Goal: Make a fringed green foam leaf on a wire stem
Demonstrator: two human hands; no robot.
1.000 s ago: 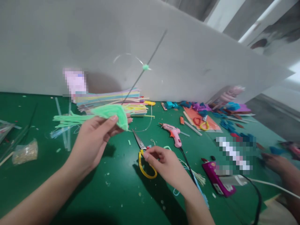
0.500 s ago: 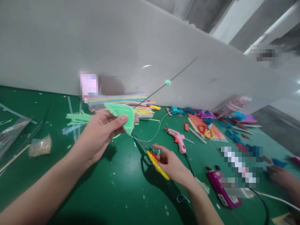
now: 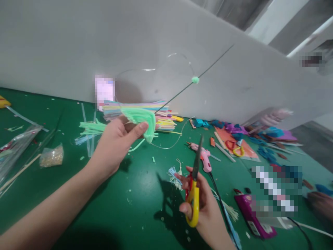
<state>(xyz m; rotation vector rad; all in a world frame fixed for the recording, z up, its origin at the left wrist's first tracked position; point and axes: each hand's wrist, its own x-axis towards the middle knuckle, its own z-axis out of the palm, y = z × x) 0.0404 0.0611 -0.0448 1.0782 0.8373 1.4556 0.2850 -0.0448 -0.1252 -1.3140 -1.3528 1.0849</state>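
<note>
Between thumb and fingers, my left hand pinches a light green fuzzy curved piece. A thin dark stem slants up to the right from behind this piece, with a small green fuzzy ball partway along it. Thin clear line loops near the piece's lower tip. Lower right, my right hand has its fingers in the handles of yellow and red scissors. Their blades point upward, look closed, and are apart from the green piece.
Bundles of coloured fuzzy stems lie behind my left hand. A pink glue gun rests right of the scissors. A bag of beads is at left, a purple packet at lower right. Another person's hand shows at the right edge.
My right hand has moved down and right, away from the green piece, and the scissors have turned from pointing up-left to upright. The held piece sits slightly higher and further right in view.
</note>
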